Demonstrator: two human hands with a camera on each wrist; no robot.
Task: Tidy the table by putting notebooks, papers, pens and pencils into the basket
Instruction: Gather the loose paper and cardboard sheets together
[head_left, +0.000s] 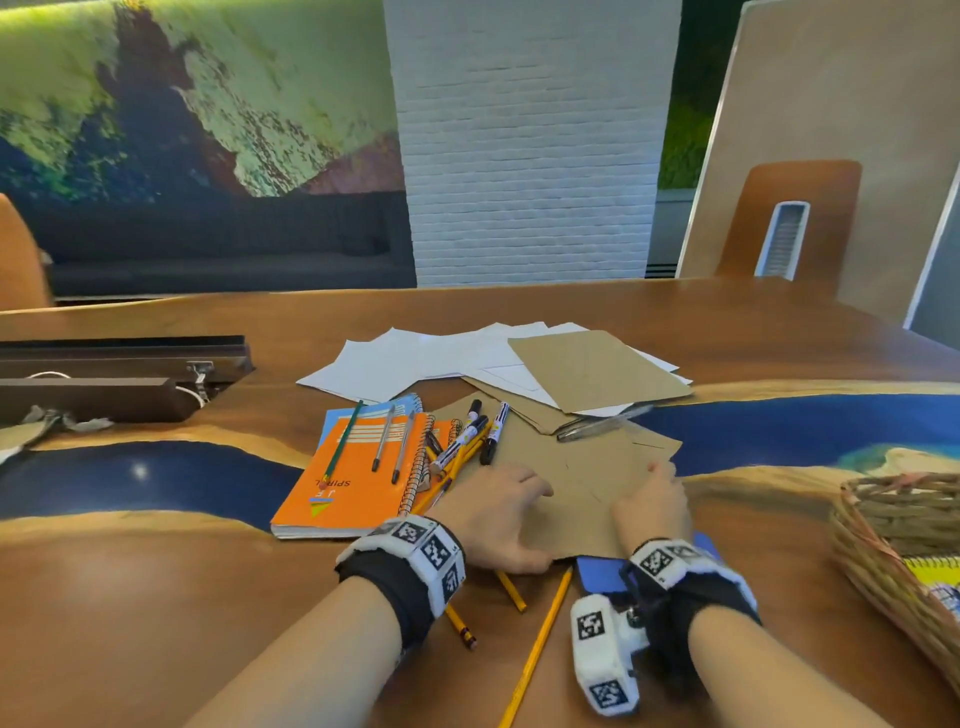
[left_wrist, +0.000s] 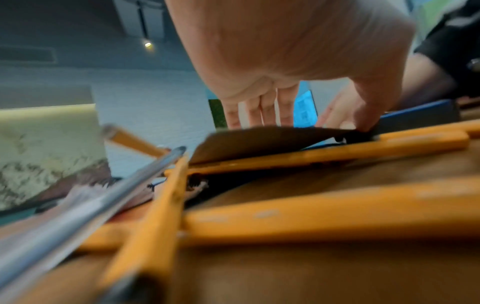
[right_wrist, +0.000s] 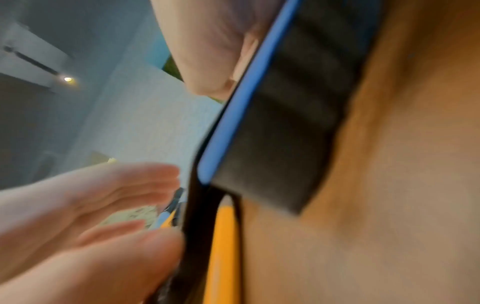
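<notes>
We are leaning over a brown wooden surface (head_left: 156, 597) with blue resin streaks, both hands resting on a sheet of brown kraft paper (head_left: 582, 483) near its front edge. Our left hand (head_left: 498, 519) is lying on the sheet's left side, fingers straight on top and thumb tucked at the lifted edge, a light grip on the paper. Our right hand (head_left: 652, 506) is lying on the sheet's right side; whether its grip is clenched on the paper we cannot tell. A blue-covered notebook (head_left: 602, 571) is peeking out under the sheet, and yellow wooden pencils (head_left: 540, 644) are lying loose in front. To the left, an orange spiral notebook (head_left: 353, 478) is carrying pens and a green pencil, with black-and-white markers (head_left: 478, 431) just beside it. White paper sheets (head_left: 415, 358) are fanning out behind. A woven wicker basket (head_left: 883, 551) is standing at the right, a yellow spiral notebook (head_left: 935, 566) inside.
</notes>
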